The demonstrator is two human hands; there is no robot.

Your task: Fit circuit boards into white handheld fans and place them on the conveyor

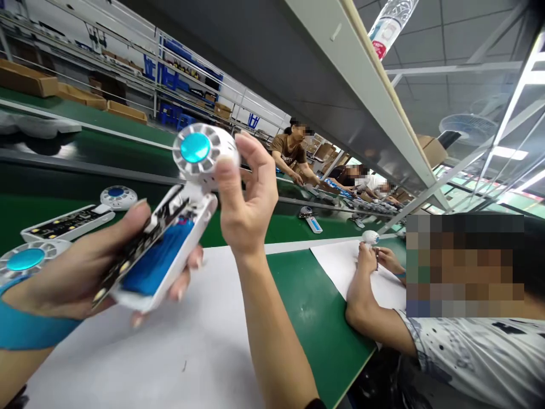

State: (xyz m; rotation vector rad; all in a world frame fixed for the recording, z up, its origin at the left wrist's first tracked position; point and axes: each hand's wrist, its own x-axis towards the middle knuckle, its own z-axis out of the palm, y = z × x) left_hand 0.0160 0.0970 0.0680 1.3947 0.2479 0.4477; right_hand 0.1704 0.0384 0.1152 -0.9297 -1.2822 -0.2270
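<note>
Between both hands, a white handheld fan [207, 162] is held up and tilted over the white sheet. Its round head has a shiny blue centre. The handle is uncovered, showing a blue battery [156, 258] and a black circuit board [138, 250] lifted along one side. My left hand [93, 255], with a blue wrist strap, wraps around the handle from below. My right hand [251, 193] grips the fan head between thumb and fingers. Left of my hands lie another opened fan [117, 199] with its board showing and a further fan head [28, 260], partly hidden by my left hand.
A white paper sheet [204, 352] covers part of the green bench [306, 307]. On the right, a co-worker [468, 341] handles another fan. Overhead runs a grey shelf [272, 62] with a bottle [389, 28] on it. Cardboard trays [28, 79] stand across the line.
</note>
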